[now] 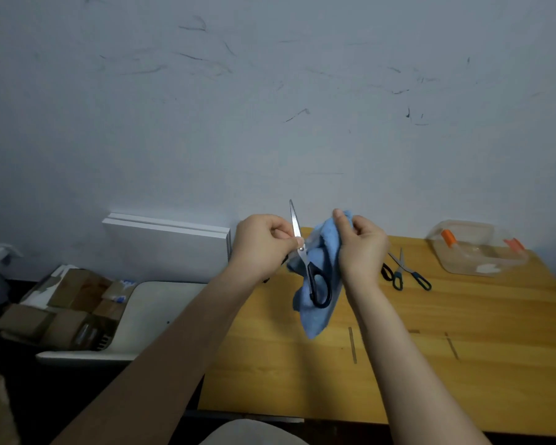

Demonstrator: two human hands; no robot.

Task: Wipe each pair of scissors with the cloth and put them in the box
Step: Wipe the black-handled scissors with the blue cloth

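- Left hand (260, 245) raised over the far edge of the surface (430, 364), fingers curled in, thumb and forefinger pinching the black-handled scissors (304, 255) at the pivot screw.
- Blade tip pointing up towards the wall (270, 91), one black handle loop hanging down in front of the cloth; second blade and second loop not made out.
- Right hand (361, 248) just beside the left, closed round the bunched top of the blue cloth (315, 316), thumb upright against the uppermost fold.
- Lower part of the cloth hanging loose below both hands, touching the black-handled scissors behind the handle.
- Teal-handled scissors (402, 266) lying flat near the far edge, blades crossed open, between the right wrist and the box.
- Another dark handle (386, 272) just beside them, mostly hidden behind the right wrist.
- Clear plastic box (475, 252) at the far right corner of the surface, orange clips on its rim, something pale inside.
- Off the left edge: white boards (170, 242) leaning on the wall, cardboard cartons (68, 303) piled on a pale seat (154, 309), spray bottle (0, 252) furthest left.
- Blue-and-white labels among the cartons, print too small to read.
- Dark scuff marks scattered across the wall.
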